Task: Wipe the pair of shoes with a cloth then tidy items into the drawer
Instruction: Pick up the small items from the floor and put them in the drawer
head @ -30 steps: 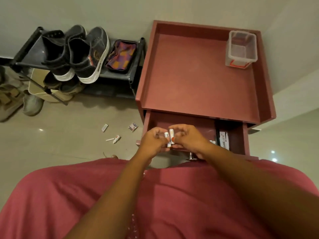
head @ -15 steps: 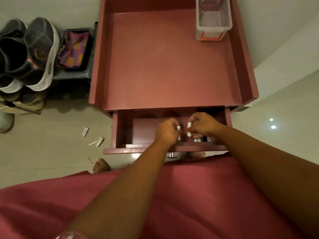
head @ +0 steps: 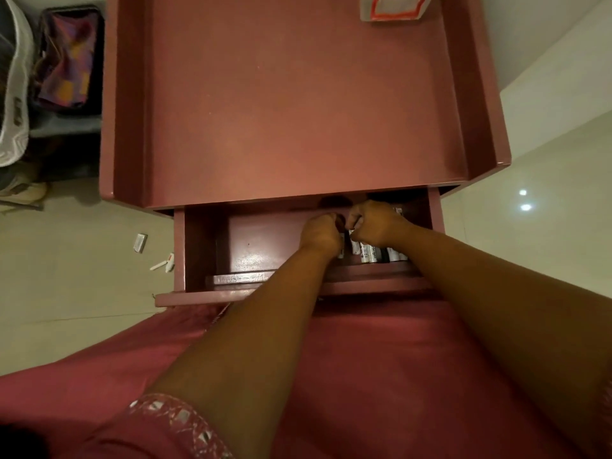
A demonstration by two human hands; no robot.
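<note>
Pale shiny floor (head: pixel 66 293) is lying all around a red desk (head: pixel 298 104), and a person in a red top is leaning over it. Nearest to us, both arms are reaching down into the open drawer (head: pixel 245 246). The left hand (head: pixel 319 235) is curling its fingers, and something small and white is peeking out by it, but I cannot tell if it is really holding it. The right hand (head: pixel 377 223) is curling too, and it seems to be pinching a little white thing at its tip. Just below the hands, a row of batteries (head: pixel 371 253) is lying at the right side of the drawer.

So the tidying step is going on now. Next, I think, the hands need to let go softly so the row stays neat.

At 9 o'clock from the drawer, small white items (head: pixel 140 242) are waiting on the floor. They probably need picking up next.

Farther off, at 10 o'clock, one shoe (head: pixel 15 94) is sitting on a rack beside a colourful cloth (head: pixel 66 67).
</note>
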